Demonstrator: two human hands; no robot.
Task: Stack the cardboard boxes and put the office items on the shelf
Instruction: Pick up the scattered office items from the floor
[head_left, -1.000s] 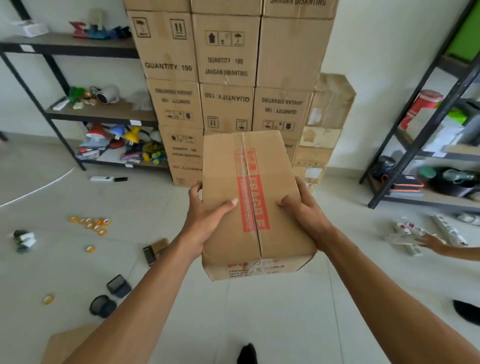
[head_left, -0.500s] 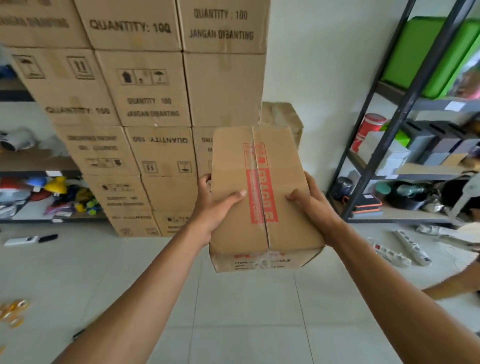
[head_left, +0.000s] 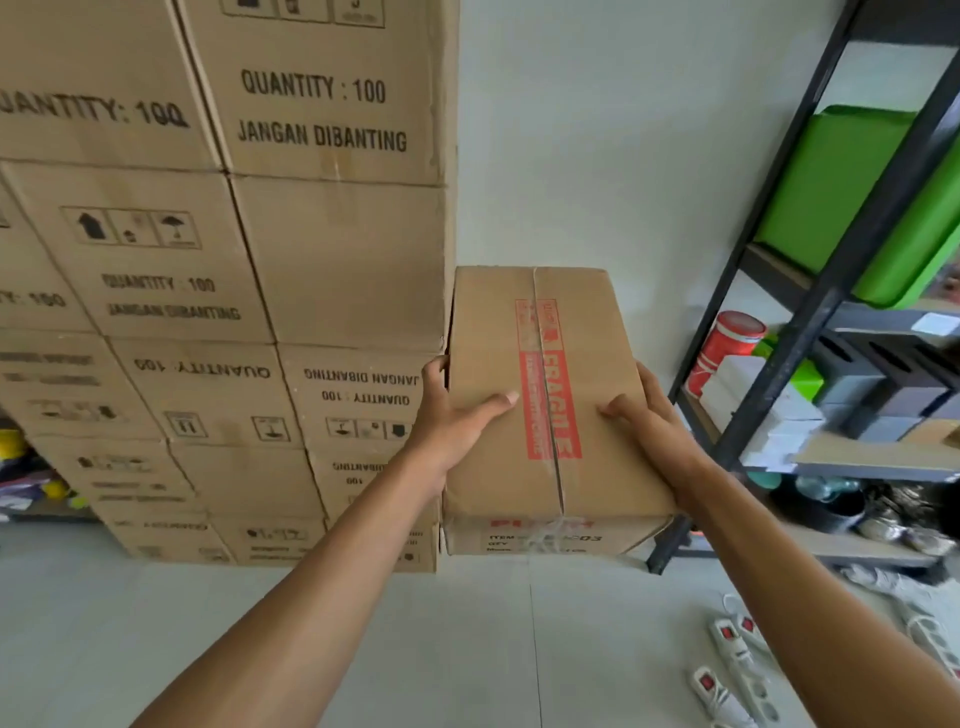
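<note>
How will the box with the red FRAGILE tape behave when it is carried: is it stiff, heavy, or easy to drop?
The taped box probably stays stiff: its faces look flat under the left hand and right hand. It seems moderately light, since thumbs on top and fingers at the sides carry it. The FRAGILE tape suggests breakable contents, so set it down gently.

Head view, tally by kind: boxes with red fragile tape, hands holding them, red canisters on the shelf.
Brown cardboard box with red FRAGILE tape: 1
Hands gripping it, left hand, right hand: 2
Red cylindrical canister on the black metal shelf: 1
Total: 4
</note>
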